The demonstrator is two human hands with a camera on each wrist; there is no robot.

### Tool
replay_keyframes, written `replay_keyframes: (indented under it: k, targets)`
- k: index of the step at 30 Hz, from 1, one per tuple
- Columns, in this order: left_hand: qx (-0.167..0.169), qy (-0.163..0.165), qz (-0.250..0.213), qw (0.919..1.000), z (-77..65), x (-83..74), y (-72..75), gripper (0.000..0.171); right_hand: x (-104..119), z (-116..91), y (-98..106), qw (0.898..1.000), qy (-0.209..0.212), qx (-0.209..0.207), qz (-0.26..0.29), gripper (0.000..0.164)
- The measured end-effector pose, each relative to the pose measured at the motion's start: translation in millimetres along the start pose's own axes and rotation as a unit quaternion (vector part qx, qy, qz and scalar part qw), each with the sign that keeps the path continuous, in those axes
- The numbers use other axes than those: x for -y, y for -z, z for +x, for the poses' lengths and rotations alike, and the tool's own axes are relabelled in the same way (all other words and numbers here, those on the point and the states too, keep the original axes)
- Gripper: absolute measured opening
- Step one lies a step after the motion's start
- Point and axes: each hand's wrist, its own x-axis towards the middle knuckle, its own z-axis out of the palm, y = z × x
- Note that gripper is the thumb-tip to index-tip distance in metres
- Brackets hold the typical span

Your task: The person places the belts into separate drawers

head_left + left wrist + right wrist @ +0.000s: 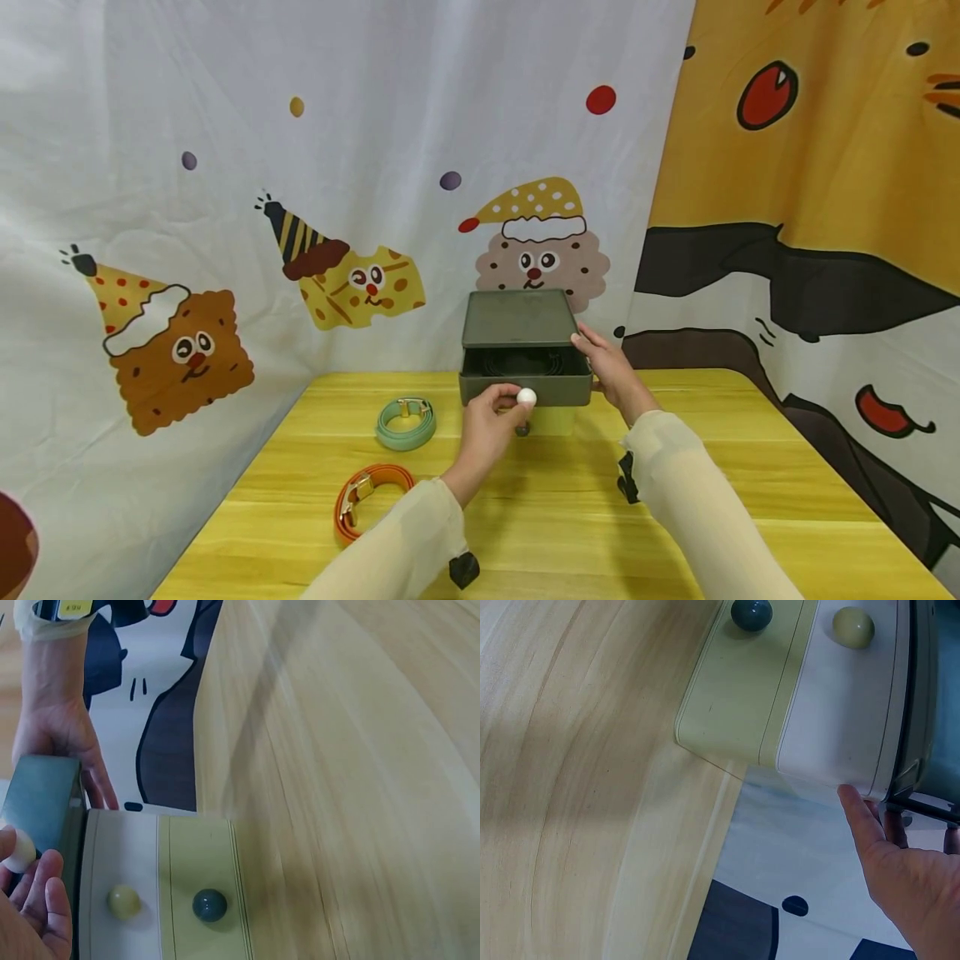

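In the head view, a small drawer cabinet point(519, 315) stands at the back of the table, its dark green top drawer point(480, 388) pulled out. The left hand point(491, 425) pinches the round white knob point(527, 397) on that drawer's front between thumb and fingers. Against the cabinet's right side rests the right hand point(611, 367), its fingers fairly straight. A dark coiled item point(522, 364) lies inside the drawer, too dim to identify. The left wrist view shows a white drawer front point(112, 847) with a cream knob point(124, 901), beside a yellow-green front point(199, 855) with a dark knob point(210, 905).
On the wooden table point(570, 533), left of the cabinet, lie a coiled green belt point(405, 441) and, nearer the person, a coiled orange belt point(344, 510). A cartoon-printed curtain point(375, 125) hangs behind the table and along its right side.
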Motion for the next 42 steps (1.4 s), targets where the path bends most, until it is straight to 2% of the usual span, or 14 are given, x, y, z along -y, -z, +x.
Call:
replay_keyframes:
  k: [14,20,26,38,42]
  targets:
    - [-0.023,0.015,-0.017,0.9995,20.6,5.4,-6.8,0.021,2,0,2,1.0,-0.006,0.003,0.0,0.065]
    - [-0.04,0.003,-0.006,0.9992,30.7,10.5,-8.7,0.021,1,0,1,1.0,-0.005,0.005,0.012,0.064]
    - [-0.057,0.005,0.002,0.9984,40.7,13.7,-9.6,0.022,0,1,0,1.0,0.003,0.011,0.026,0.065]
    - [-0.063,0.02,-0.011,0.9977,55.1,16.9,-11.9,0.022,0,1,-2,0.999,0.0,0.01,0.041,0.065]
    - [-0.063,0.025,-0.002,0.9977,58.9,17.3,-12.1,0.022,0,1,-3,0.999,-0.001,0.01,0.043,0.065]
